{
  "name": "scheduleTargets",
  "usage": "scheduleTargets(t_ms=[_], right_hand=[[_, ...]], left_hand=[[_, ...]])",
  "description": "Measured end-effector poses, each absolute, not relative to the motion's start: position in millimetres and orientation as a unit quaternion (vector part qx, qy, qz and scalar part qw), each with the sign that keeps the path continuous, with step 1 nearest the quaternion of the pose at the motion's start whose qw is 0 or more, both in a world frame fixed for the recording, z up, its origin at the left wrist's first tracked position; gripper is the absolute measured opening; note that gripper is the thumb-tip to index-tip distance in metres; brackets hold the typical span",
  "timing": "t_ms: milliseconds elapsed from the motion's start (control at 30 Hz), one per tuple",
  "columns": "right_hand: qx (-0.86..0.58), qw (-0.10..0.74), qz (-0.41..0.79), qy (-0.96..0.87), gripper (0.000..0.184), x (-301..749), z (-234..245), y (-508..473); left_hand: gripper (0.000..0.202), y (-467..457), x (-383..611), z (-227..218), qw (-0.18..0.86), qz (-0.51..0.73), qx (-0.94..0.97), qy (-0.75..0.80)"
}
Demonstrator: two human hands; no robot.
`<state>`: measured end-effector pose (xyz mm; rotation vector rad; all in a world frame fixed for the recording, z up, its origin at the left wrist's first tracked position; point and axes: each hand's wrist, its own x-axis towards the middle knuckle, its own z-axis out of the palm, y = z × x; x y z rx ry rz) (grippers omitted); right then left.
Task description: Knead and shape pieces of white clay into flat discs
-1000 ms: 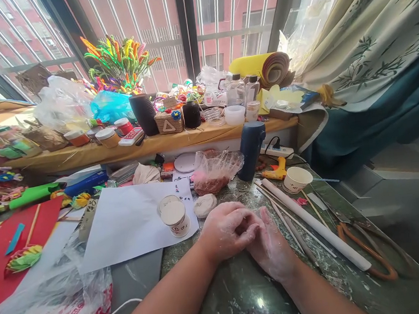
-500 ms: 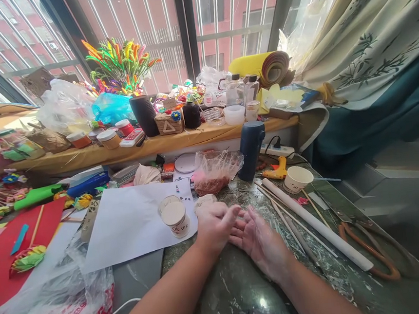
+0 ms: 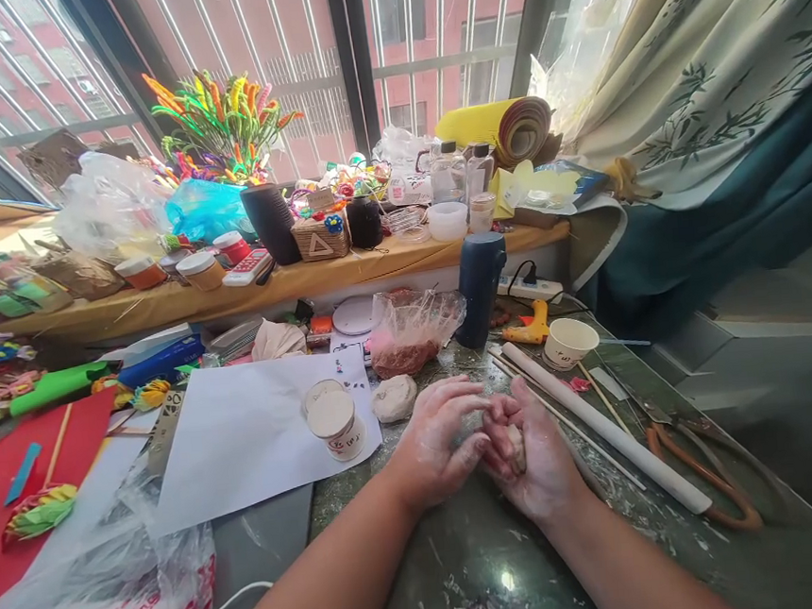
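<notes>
Looks mid-shaping imo: right hand (image 3: pixel 543 471) is curled round a small clay bit (image 3: pixel 516 446), at 3 o'clock from the loose, unclenched left hand (image 3: pixel 441 442). Bigger clay lump (image 3: pixel 394 398) sits at their 10 o'clock, seemingly left unused.

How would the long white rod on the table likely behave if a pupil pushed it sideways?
The long white rod would probably roll, since its sides look rounded and smooth. It is likely stiff, as it lies straight along its length. The thin stick alongside might slow it on one side.
</notes>
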<state>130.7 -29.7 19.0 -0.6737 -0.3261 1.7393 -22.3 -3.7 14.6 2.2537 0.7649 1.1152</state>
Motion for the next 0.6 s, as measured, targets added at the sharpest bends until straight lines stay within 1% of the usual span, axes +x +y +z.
scheduleTargets(t_ms=[100,167,233,267,300,333,400,433,500,567,600], right_hand=[[-0.312,0.563,0.746,-0.171,0.045,120,21,-37],[-0.337,0.557,0.738,-0.178,0.045,116,19,-38],[-0.343,0.576,0.721,-0.175,0.038,115,18,-36],[-0.33,0.585,0.721,-0.172,0.033,115,18,-35],[-0.309,0.588,0.729,-0.168,0.032,115,20,-35],[-0.282,0.582,0.744,-0.166,0.037,116,22,-35],[-0.236,0.546,0.785,-0.171,0.053,115,26,-37],[-0.225,0.525,0.801,-0.178,0.058,114,27,-38],[-0.238,0.5,0.808,-0.202,0.063,112,24,-41],[-0.289,0.507,0.778,-0.233,0.06,111,18,-42],[-0.316,0.522,0.754,-0.245,0.059,112,14,-42]], left_hand=[[0.028,-1,-25,12,0.267,0.461,0.786,0.314],[0.026,-1,-25,14,0.262,0.472,0.776,0.328],[0.024,-3,-24,18,0.256,0.465,0.785,0.319],[0.023,-3,-23,20,0.256,0.458,0.795,0.305],[0.023,-4,-22,22,0.255,0.448,0.805,0.293],[0.022,-5,-21,24,0.254,0.437,0.813,0.29],[0.02,-4,-21,25,0.254,0.427,0.807,0.321],[0.023,-3,-22,25,0.258,0.428,0.792,0.351],[0.042,0,-24,24,0.293,0.448,0.733,0.419],[0.058,3,-24,23,0.353,0.48,0.655,0.465],[0.063,5,-24,23,0.382,0.496,0.616,0.477]])
